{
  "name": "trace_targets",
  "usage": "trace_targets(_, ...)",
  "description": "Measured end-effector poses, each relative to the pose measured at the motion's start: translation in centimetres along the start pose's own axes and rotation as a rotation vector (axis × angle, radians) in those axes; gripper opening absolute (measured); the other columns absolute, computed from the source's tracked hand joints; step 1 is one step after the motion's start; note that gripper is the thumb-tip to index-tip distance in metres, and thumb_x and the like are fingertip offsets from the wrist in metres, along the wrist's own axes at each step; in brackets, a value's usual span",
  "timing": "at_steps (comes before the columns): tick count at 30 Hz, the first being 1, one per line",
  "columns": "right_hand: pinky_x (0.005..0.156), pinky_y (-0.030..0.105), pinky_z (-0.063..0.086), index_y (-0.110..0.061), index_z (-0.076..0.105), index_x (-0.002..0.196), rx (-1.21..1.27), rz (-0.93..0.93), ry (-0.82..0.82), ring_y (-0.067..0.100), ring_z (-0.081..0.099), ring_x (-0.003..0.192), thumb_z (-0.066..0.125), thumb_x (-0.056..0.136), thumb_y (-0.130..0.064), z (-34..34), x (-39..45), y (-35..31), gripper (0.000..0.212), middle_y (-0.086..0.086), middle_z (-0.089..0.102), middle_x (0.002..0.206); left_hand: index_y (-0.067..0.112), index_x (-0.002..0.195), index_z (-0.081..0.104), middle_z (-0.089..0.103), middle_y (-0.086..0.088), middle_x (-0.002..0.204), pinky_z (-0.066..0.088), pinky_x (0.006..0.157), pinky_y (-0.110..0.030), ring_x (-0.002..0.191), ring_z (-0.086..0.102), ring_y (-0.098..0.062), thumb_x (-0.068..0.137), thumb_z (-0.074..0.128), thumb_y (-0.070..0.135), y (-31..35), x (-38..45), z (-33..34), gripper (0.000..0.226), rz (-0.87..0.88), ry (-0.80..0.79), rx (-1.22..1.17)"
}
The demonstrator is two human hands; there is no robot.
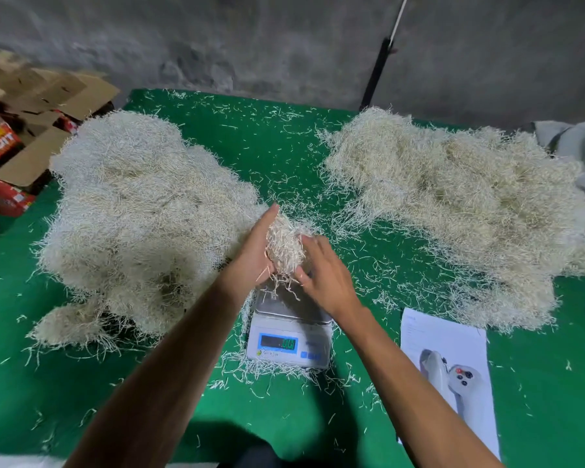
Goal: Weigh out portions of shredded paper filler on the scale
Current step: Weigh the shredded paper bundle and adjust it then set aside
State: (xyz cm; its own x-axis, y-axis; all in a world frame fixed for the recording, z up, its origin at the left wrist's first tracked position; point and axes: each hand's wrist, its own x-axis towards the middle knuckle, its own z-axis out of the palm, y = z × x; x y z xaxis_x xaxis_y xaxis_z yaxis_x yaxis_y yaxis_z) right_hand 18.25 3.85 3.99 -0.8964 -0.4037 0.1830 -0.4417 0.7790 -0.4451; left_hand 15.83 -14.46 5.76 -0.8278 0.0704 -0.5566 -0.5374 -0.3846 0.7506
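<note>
A small white digital scale (289, 336) with a lit blue display sits on the green table, its steel pan partly hidden by my hands. Just above the pan I hold a clump of shredded paper filler (284, 246) between both hands. My left hand (255, 251) cups the clump from the left with its fingers stretched out. My right hand (325, 273) presses against it from the right, fingers curved over it. A large heap of filler (139, 217) lies to the left and another large heap (460, 211) to the right.
The green table (277, 146) is strewn with loose shreds. A printed sheet (450, 369) showing a handheld device lies at the front right. Cardboard boxes (24, 130) stand off the table's left edge, grey cloth (574, 146) at the far right, a concrete wall behind.
</note>
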Motion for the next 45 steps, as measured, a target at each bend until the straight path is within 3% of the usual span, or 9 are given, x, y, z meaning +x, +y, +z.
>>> trace_targets(2, 0.086, 0.035, 0.057, -0.017, 0.037, 0.155, 0.071, 0.094, 0.078, 0.011, 0.052, 0.098, 0.064, 0.096, -0.012, 0.6, -0.6, 1.0, 0.064, 0.001, 0.049, 0.127, 0.048, 0.144, 0.044, 0.032, -0.002, 0.160, 0.052, 0.102, -0.040, 0.137, 0.044, -0.007, 0.078, 0.084, 0.013, -1.9, 1.5, -1.8, 0.085, 0.000, 0.033, 0.025)
trace_targets(6, 0.098, 0.031, 0.051, -0.018, 0.047, 0.147, 0.164, 0.213, 0.053, 0.010, 0.057, 0.104, 0.058, 0.100, -0.010, 2.3, -1.9, 2.8, 0.050, -0.002, 0.057, 0.126, 0.019, 0.155, 0.030, 0.035, -0.011, 0.159, 0.043, 0.108, -0.045, 0.136, 0.044, -0.027, 0.062, 0.092, 0.054, -4.6, 1.7, -3.6, 0.117, 0.086, 0.247, 0.319)
trace_targets(11, 0.075, 0.022, 0.055, -0.019, 0.063, 0.128, 0.106, 0.383, 0.051, 0.011, 0.061, 0.093, 0.057, 0.103, -0.011, 4.2, -4.8, 5.9, 0.027, 0.000, 0.066, 0.119, 0.023, 0.155, 0.028, 0.028, -0.009, 0.163, 0.030, 0.114, -0.048, 0.143, 0.038, -0.029, 0.071, 0.063, 0.085, -7.3, 0.9, -5.9, 0.110, 0.083, 0.192, 0.848)
trace_targets(15, 0.081, 0.049, 0.060, -0.010, 0.065, 0.124, 0.229, 0.524, 0.148, 0.024, 0.069, 0.089, 0.051, 0.108, -0.024, 5.0, -6.7, 7.0, 0.026, 0.008, 0.071, 0.110, 0.011, 0.154, 0.030, 0.038, -0.021, 0.155, 0.046, 0.097, -0.030, 0.122, 0.059, -0.023, 0.073, 0.080, 0.061, -8.3, 1.7, -6.4, 0.108, 0.161, 0.229, 0.731)
trace_targets(22, 0.066, 0.042, 0.061, -0.009, 0.071, 0.116, 0.367, 0.372, 0.187, 0.018, 0.070, 0.072, 0.052, 0.108, -0.031, 4.7, -6.4, 6.1, 0.030, 0.004, 0.072, 0.101, 0.007, 0.144, 0.047, 0.063, -0.024, 0.126, 0.059, 0.074, -0.034, 0.100, 0.071, -0.027, 0.076, 0.084, 0.048, -8.2, 1.7, -4.8, 0.088, 0.126, 0.325, 0.775)
trace_targets(28, 0.107, 0.044, 0.047, -0.007, 0.055, 0.139, 0.144, 0.528, 0.080, 0.028, 0.056, 0.125, 0.047, 0.108, -0.029, 7.3, -11.5, 9.7, 0.038, 0.012, 0.058, 0.138, 0.021, 0.114, 0.064, 0.071, 0.008, 0.104, 0.052, 0.068, -0.018, 0.083, 0.065, 0.001, 0.084, 0.066, 0.068, -10.1, -0.9, -8.9, 0.056, 0.515, 0.562, 0.842)
trace_targets(32, 0.129, 0.045, 0.008, -0.012, 0.006, 0.165, -0.238, 0.516, -0.426, 0.034, -0.001, 0.159, 0.024, 0.110, -0.043, 10.0, -15.9, 11.0, 0.066, 0.016, -0.005, 0.171, 0.028, 0.112, 0.063, 0.073, 0.004, 0.095, 0.054, 0.046, -0.027, 0.061, 0.067, -0.002, 0.092, 0.053, 0.070, -14.8, -3.0, -13.0, 0.048, 0.437, 0.492, 0.978)
trace_targets(37, 0.129, 0.048, -0.003, -0.015, -0.019, 0.160, -0.258, 0.566, -0.507, 0.030, -0.026, 0.153, 0.010, 0.108, -0.044, 11.2, -16.6, 10.4, 0.067, 0.013, -0.033, 0.163, 0.029, 0.157, 0.031, 0.013, -0.006, 0.167, 0.023, 0.121, -0.050, 0.153, 0.017, -0.029, 0.096, 0.055, 0.055, -22.0, -4.1, -15.7, 0.070, 0.185, 0.347, 1.562)
trace_targets(45, 0.128, 0.050, -0.005, -0.013, -0.022, 0.159, -0.264, 0.582, -0.496, 0.033, -0.029, 0.151, 0.013, 0.107, -0.041, 11.7, -16.4, 10.0, 0.068, 0.015, -0.034, 0.162, 0.034, 0.160, 0.004, -0.017, -0.003, 0.166, 0.000, 0.125, -0.048, 0.154, -0.014, -0.024, 0.102, 0.039, 0.055, -23.0, -4.5, -15.0, 0.071, 0.090, 0.331, 1.580)
